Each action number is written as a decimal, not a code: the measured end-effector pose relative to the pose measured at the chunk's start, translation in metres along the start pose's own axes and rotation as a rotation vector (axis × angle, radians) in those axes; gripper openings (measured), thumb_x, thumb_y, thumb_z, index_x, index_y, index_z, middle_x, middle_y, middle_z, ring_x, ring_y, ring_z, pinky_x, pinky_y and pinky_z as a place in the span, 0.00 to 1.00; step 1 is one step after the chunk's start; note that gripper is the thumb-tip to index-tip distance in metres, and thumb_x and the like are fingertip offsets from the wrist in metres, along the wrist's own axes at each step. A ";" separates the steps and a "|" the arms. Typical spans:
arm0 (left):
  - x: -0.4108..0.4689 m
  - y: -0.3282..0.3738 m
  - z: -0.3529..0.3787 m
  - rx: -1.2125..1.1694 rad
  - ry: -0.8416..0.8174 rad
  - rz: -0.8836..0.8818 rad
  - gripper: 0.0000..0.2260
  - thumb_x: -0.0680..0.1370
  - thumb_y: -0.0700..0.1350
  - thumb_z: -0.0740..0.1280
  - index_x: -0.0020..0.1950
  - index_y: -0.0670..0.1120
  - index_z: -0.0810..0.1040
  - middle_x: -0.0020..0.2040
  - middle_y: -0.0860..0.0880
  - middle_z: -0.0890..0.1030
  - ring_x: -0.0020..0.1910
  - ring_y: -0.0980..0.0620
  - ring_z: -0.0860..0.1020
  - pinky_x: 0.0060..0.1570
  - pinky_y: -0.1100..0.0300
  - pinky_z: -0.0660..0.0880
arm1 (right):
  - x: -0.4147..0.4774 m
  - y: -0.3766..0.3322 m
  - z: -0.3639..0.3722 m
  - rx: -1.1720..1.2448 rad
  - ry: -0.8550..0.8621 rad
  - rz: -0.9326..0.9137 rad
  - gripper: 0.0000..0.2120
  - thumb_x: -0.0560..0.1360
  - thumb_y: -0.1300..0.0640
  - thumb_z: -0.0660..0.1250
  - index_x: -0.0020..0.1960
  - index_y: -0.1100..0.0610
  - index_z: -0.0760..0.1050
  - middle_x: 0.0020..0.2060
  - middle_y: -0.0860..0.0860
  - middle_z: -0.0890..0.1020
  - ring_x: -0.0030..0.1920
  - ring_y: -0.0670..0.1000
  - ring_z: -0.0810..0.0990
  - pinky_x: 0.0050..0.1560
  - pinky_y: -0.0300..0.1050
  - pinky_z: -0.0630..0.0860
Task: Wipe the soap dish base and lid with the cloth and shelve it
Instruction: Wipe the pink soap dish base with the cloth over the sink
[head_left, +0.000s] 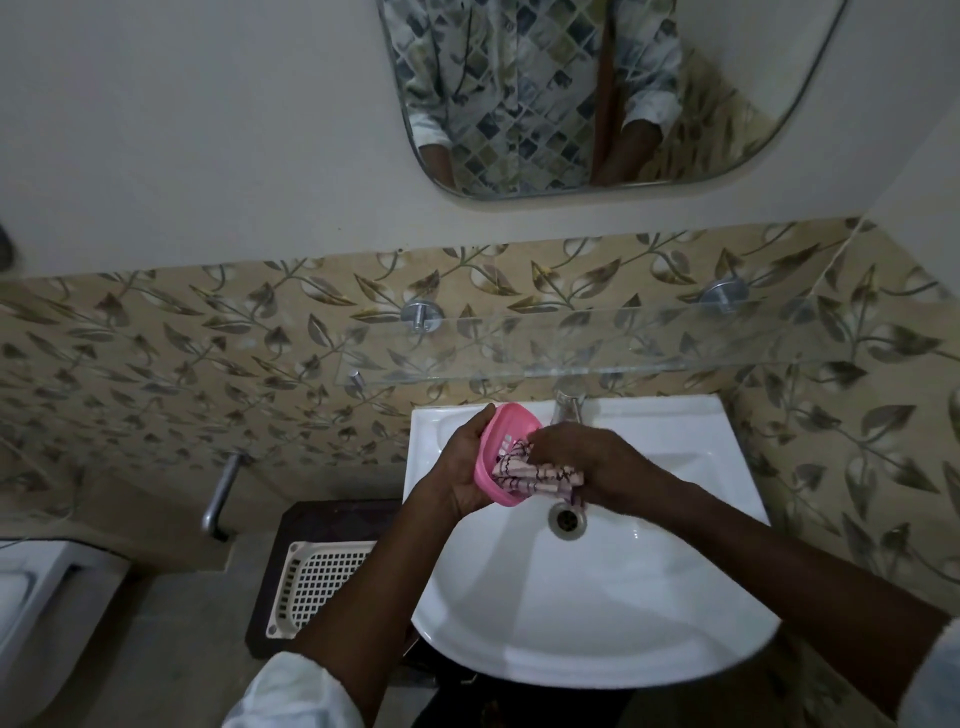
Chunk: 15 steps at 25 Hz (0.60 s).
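A pink plastic soap dish part (511, 431) is tilted on edge over the white sink (623, 597), its hollow side facing right. My left hand (465, 467) grips it from the left and underneath. My right hand (587, 462) holds a folded pink-and-white patterned cloth (537, 477) pressed into the hollow of the dish. I cannot tell whether this part is the base or the lid, and no second part shows. A clear glass shelf (649, 343) hangs on the tiled wall just above the sink.
A metal tap (569, 405) stands behind my hands, and the drain (567, 518) lies below them. A white perforated basket (317, 582) sits on a dark stand left of the sink. A mirror (597, 93) hangs above, and a wall pipe (221, 493) sticks out at left.
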<state>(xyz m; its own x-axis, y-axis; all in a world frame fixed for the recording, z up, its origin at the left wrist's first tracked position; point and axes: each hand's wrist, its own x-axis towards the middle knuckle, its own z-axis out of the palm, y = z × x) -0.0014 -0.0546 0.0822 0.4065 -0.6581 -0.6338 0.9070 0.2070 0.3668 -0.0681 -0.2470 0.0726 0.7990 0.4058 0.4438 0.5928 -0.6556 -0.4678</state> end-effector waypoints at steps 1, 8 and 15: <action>-0.002 0.001 -0.003 0.028 0.024 -0.009 0.25 0.79 0.60 0.60 0.58 0.38 0.78 0.50 0.37 0.81 0.48 0.40 0.77 0.53 0.48 0.72 | 0.005 -0.001 -0.005 0.201 0.077 0.208 0.12 0.70 0.60 0.75 0.53 0.60 0.83 0.50 0.56 0.86 0.52 0.56 0.85 0.52 0.58 0.81; -0.001 0.010 -0.009 0.032 0.080 -0.041 0.27 0.76 0.60 0.64 0.64 0.40 0.72 0.52 0.36 0.76 0.47 0.38 0.75 0.51 0.43 0.71 | 0.011 -0.003 -0.008 1.358 0.488 0.984 0.20 0.72 0.73 0.68 0.60 0.59 0.81 0.57 0.62 0.83 0.56 0.64 0.83 0.55 0.63 0.80; 0.000 0.008 -0.007 0.099 -0.012 -0.121 0.24 0.78 0.56 0.62 0.58 0.36 0.80 0.51 0.36 0.83 0.48 0.40 0.80 0.53 0.49 0.76 | -0.007 0.007 0.010 -0.256 -0.004 -0.432 0.09 0.77 0.65 0.67 0.56 0.63 0.82 0.54 0.61 0.83 0.57 0.58 0.81 0.65 0.55 0.73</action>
<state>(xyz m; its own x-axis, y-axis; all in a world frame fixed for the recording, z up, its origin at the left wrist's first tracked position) 0.0070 -0.0482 0.0807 0.2926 -0.6829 -0.6693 0.9337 0.0532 0.3540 -0.0685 -0.2475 0.0589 0.4864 0.6771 0.5522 0.8262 -0.5621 -0.0387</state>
